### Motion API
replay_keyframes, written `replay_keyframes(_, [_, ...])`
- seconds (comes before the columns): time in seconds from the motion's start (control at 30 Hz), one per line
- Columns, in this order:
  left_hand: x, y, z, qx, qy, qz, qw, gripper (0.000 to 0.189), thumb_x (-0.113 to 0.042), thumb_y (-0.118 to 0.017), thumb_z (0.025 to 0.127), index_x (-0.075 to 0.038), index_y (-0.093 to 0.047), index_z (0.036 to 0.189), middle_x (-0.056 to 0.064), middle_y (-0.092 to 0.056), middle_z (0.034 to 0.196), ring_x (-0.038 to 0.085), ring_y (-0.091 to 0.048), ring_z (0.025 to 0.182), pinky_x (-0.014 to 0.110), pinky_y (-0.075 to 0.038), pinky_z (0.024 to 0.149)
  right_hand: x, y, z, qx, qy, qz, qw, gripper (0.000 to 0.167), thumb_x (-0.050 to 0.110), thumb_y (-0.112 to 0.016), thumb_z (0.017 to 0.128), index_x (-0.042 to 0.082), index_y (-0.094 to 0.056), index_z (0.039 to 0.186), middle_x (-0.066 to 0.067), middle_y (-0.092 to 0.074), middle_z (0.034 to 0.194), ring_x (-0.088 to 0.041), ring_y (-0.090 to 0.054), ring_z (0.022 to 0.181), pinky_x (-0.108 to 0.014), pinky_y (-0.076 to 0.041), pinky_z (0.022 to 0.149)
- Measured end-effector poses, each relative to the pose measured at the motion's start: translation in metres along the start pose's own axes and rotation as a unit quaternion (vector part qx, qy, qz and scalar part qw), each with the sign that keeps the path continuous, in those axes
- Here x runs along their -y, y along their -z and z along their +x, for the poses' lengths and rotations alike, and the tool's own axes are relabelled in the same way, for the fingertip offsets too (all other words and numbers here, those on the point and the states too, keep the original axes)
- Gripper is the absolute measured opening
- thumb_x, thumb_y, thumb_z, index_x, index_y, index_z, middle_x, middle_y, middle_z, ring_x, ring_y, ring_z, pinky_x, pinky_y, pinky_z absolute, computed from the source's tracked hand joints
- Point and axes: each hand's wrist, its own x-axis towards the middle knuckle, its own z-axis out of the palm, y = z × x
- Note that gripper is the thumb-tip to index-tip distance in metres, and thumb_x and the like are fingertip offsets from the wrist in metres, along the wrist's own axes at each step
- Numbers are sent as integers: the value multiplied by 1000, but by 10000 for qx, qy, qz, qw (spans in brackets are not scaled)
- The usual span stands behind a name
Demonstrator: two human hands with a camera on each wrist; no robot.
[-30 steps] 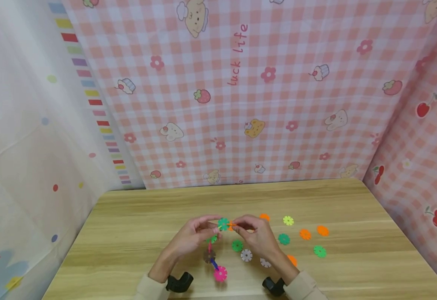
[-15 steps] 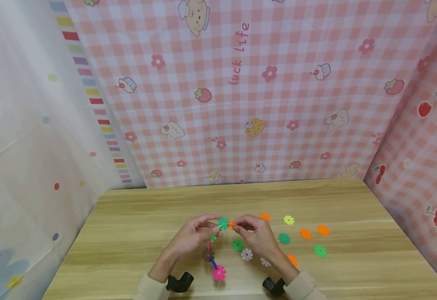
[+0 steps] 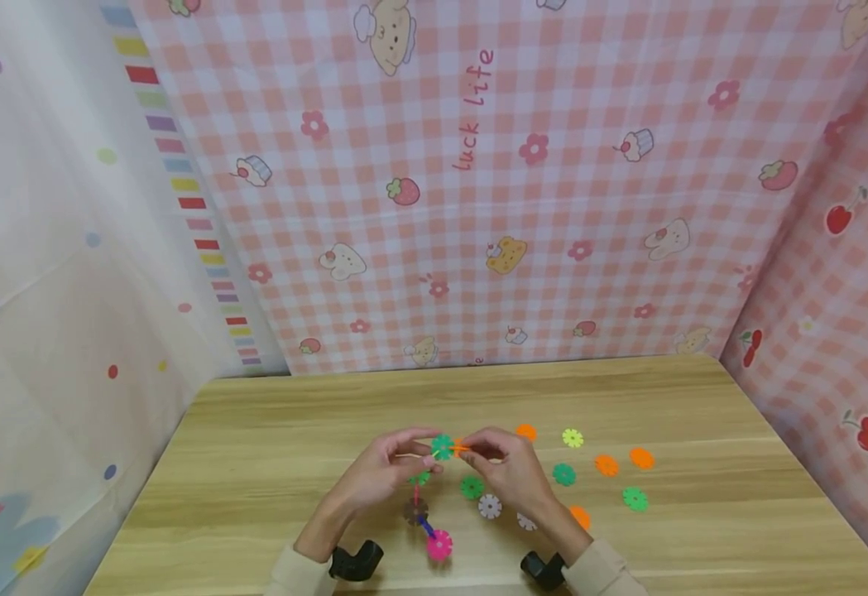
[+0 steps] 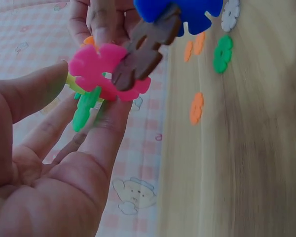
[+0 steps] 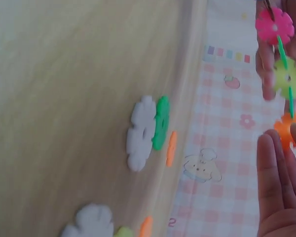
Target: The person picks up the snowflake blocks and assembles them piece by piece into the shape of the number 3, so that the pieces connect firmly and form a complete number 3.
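Note:
My left hand holds a chain of notched plastic snowflake discs, pinching it by a yellow disc between thumb and fingers. Below that hand the chain hangs through a green disc, a hot-pink disc, a brown disc and a blue disc to a pink disc at the end. A teal disc stands at the upper end. With thumb and fingertips my right hand pinches an orange disc, whose edge meets the teal one.
Loose discs lie on the wooden table, mostly to the right: a green disc, a white disc, a teal piece, a yellow-green one and several orange ones. A checked cloth hangs behind the table.
Both hands stay nearly in place. The teal disc has shifted very slightly left, and the hanging pink end has swayed a little left and back right.

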Motion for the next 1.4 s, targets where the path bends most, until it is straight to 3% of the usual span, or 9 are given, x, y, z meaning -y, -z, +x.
replay_keyframes(0.2, [5, 10, -5, -122, 44, 206, 9997, 45, -22, -60, 100, -19, -52, 143, 25, -59, 125, 40, -63, 113, 41, -53, 95, -10, 11, 0, 536, -731, 11, 9959, 25, 11, -75, 88, 5, -69, 112, -12, -72, 103, -18, -68, 80, -23, -55, 68])
replay_keyframes(0.33, [6, 15, -8, -149, 22, 224, 9996, 47, -21, -60, 100, -18, -49, 145, 24, -59, 125, 41, -63, 112, 40, -53, 96, -17, 15, 1, 922, -904, -180, 9915, 25, 8, -74, 88, 3, -68, 112, -14, -68, 103, -17, -61, 77, -22, -51, 62])
replay_keyframes(0.6, [8, 19, -11, 93, -36, 339, 9994, 49, -17, -57, 101, -17, -45, 148, 30, -56, 122, 45, -64, 106, 35, -54, 91, -28, 18, 6, 1653, -1162, -44, 9794, 24, -1, -74, 84, 1, -68, 107, -11, -67, 94, -20, -54, 79, -22, -45, 66])
replay_keyframes(0.8, [8, 20, -11, 189, -13, 445, 9988, 45, -16, -52, 103, -17, -45, 147, 24, -53, 123, 43, -62, 113, 35, -55, 88, -35, 19, 8, 1810, -1241, -306, 9751, 24, 3, -79, 80, 6, -72, 103, -8, -64, 92, -18, -48, 78, -22, -40, 66])
replay_keyframes(1.0, [8, 17, -10, 409, 32, 331, 9986, 47, -10, -46, 104, -13, -39, 150, 32, -50, 127, 45, -61, 105, 44, -55, 89, -38, 16, 9, 1933, -1236, -524, 9719, 25, 4, -81, 78, 5, -73, 102, -7, -62, 91, -17, -48, 79, -23, -41, 67])
replay_keyframes(1.13, [9, 13, -9, 537, 56, 170, 9984, 50, -4, -42, 103, -10, -34, 152, 32, -47, 130, 45, -57, 110, 47, -54, 92, -36, 15, 9, 1928, -1174, -709, 9716, 25, 3, -82, 77, 5, -73, 100, -6, -61, 90, -17, -49, 79, -23, -42, 68])
replay_keyframes(1.4, [12, 8, -7, 376, 132, 50, 9992, 48, -4, -40, 102, -11, -36, 150, 30, -42, 136, 44, -54, 118, 48, -52, 95, -30, 11, 10, 1968, -1281, -1014, 9667, 16, 3, -83, 76, 9, -72, 86, -3, -57, 87, -16, -48, 78, -25, -41, 67])
